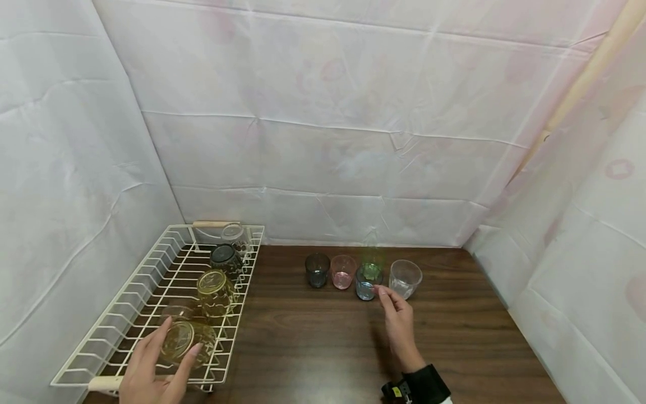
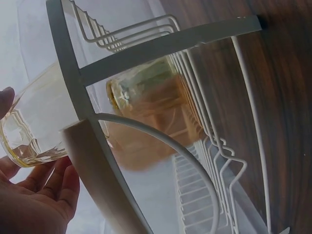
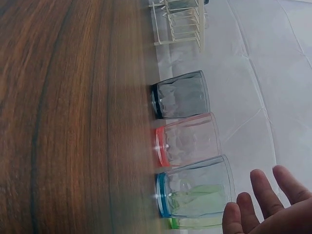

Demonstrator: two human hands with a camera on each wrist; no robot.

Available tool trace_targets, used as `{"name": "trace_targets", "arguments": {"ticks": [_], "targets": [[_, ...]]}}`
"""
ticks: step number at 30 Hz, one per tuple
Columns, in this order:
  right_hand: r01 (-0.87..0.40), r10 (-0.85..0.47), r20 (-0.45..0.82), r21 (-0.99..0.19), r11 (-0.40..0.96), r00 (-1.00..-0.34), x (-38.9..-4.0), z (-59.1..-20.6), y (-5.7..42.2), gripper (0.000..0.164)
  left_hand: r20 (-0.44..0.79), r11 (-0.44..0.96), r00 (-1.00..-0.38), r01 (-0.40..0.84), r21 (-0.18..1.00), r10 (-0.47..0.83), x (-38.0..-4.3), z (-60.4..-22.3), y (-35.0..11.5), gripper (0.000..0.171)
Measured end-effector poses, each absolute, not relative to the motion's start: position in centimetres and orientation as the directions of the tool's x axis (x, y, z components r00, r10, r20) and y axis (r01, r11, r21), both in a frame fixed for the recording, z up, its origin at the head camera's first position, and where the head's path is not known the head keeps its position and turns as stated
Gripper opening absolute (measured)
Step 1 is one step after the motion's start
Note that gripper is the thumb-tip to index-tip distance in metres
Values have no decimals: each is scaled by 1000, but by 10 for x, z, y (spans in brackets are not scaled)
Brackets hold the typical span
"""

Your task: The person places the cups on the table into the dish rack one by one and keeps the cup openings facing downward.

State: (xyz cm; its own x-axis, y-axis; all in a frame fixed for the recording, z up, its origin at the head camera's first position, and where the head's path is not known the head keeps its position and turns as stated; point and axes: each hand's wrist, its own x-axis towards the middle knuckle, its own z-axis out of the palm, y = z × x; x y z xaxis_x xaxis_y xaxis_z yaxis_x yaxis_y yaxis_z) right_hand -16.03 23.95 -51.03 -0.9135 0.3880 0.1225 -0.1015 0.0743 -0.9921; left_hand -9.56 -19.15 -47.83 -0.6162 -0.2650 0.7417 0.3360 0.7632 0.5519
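Gripping a yellow glass tumbler (image 1: 188, 343), the left hand (image 1: 151, 365) has its thumb on one side of the glass and its fingers on the other, at the near end of a white wire dish rack (image 1: 110, 306). The tumbler is turned base up, and it is unclear whether it touches the wires. Inside the rack, along its right side, three more glasses stand upside down in a row: a second yellow glass (image 1: 214, 289) closest to the left hand, then a dark grey glass (image 1: 225, 258), and a clear glass (image 1: 234, 233) at the far end.

Well apart from the left, the right hand (image 1: 401, 328) reaches with loosely extended fingers to a blue-based glass (image 1: 365, 290); whether the fingertips touch it cannot be told. That glass stands upright on the dark wood-grained counter (image 1: 303, 348). To its left are a pink glass (image 1: 343, 274) and a smoky grey glass (image 1: 317, 272), close beside each other; a green glass (image 3: 197, 223) sits behind it, and a colourless glass (image 1: 404, 279) is to its right. Creased whitish cloth (image 1: 328, 112) hangs behind the counter. A black band (image 1: 426, 384) circles the right wrist.
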Motion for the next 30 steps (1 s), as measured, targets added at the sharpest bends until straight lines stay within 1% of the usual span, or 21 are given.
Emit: {"name": "trace_targets", "arguments": {"ticks": [9,15,20,24,30], "targets": [[-106,395,118,-993,53,-911,-160,-509,241,42,712,741,-651,335,581,-264,-95,-484,-195,84],[-82,391,92,-996,43,-916,-159,-505,242,43,659,765,-703,261,589,-267,-94,-485,-199,81],[-68,392,82,-996,49,-916,-157,-503,242,44,605,805,-767,212,554,-214,-95,-488,-204,75],[-73,398,88,-996,53,-913,-157,-503,242,44,589,835,-789,196,515,-178,-96,-490,-205,74],[-75,407,94,-995,62,-909,-156,-503,241,45,523,864,-833,120,488,-180,-95,-488,-205,72]]}}
